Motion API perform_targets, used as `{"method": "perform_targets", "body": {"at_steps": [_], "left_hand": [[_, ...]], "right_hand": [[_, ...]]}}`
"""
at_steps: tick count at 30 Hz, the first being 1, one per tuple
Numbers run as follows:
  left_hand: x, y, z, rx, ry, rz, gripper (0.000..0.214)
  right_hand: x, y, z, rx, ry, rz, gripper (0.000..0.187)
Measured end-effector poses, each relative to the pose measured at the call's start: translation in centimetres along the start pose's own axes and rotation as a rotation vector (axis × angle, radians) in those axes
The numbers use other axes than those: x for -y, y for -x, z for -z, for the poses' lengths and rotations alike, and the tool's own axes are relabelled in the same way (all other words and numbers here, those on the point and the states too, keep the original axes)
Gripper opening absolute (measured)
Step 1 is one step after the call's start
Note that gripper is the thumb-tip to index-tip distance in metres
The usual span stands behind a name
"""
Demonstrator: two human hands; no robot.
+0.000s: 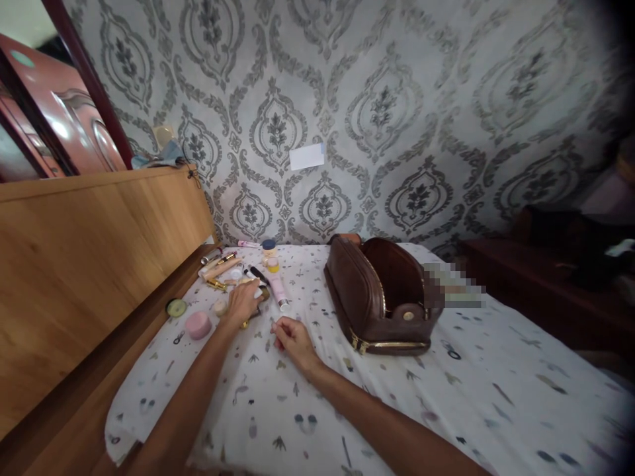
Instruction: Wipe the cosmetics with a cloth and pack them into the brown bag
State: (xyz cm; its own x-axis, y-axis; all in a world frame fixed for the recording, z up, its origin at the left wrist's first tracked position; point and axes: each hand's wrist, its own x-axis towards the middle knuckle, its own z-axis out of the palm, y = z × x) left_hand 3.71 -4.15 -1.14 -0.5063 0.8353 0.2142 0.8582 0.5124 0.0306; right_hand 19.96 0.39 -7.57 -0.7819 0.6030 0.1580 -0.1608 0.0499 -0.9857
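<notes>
My left hand [243,302] reaches into a cluster of cosmetics [233,268] on the printed bedsheet [347,396], its fingers curled over small items I cannot make out. My right hand [292,338] rests on the sheet just to the right, fingers loosely curled, nothing visible in it. A pink tube [278,289] lies beside my left hand. A round pink compact [198,324] and a small green-lidded jar [176,307] sit left of it. An open brown leather pouch [384,297] with a gold zip stands to the right of both hands.
A wooden headboard [89,251] runs along the left. Patterned wallpaper [372,119] covers the wall behind, with a white card [306,157] stuck on it. A dark wooden side table [546,284] stands at right. A small blue-lidded jar [268,246] sits near the wall.
</notes>
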Motion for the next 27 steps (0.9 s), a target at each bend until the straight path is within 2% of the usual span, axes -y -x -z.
{"method": "perform_targets", "body": {"at_steps": [5, 8, 12, 14, 17, 21, 27], "left_hand": [[-0.6, 1.0, -0.3, -0.052, -0.024, 0.007, 0.032], [-1.5, 1.6, -0.3, -0.053, -0.026, -0.043, 0.034], [-2.2, 2.0, -0.3, -0.034, 0.007, -0.142, 0.019], [-2.1, 1.8, -0.3, -0.046, 0.030, -0.138, 0.013], [-1.0, 0.7, 0.0, -0.099, 0.049, -0.033, 0.016], [1.7, -2.0, 0.7, -0.166, 0.041, 0.201, 0.028], [4.6, -5.2, 0.5, -0.133, 0.094, 0.399, 0.051]], "right_hand": [[-0.2, -0.2, 0.1, 0.010, 0.004, 0.005, 0.035], [-0.2, -0.2, 0.1, 0.010, 0.013, 0.012, 0.032], [-0.3, -0.2, 0.1, 0.011, 0.020, 0.016, 0.029], [-0.3, -0.2, 0.1, 0.014, 0.021, 0.019, 0.029], [-0.4, -0.2, 0.1, 0.015, 0.020, 0.022, 0.030], [-0.4, -0.2, 0.1, 0.014, 0.021, 0.020, 0.029], [-0.3, -0.1, 0.1, 0.021, 0.018, 0.016, 0.029]]}}
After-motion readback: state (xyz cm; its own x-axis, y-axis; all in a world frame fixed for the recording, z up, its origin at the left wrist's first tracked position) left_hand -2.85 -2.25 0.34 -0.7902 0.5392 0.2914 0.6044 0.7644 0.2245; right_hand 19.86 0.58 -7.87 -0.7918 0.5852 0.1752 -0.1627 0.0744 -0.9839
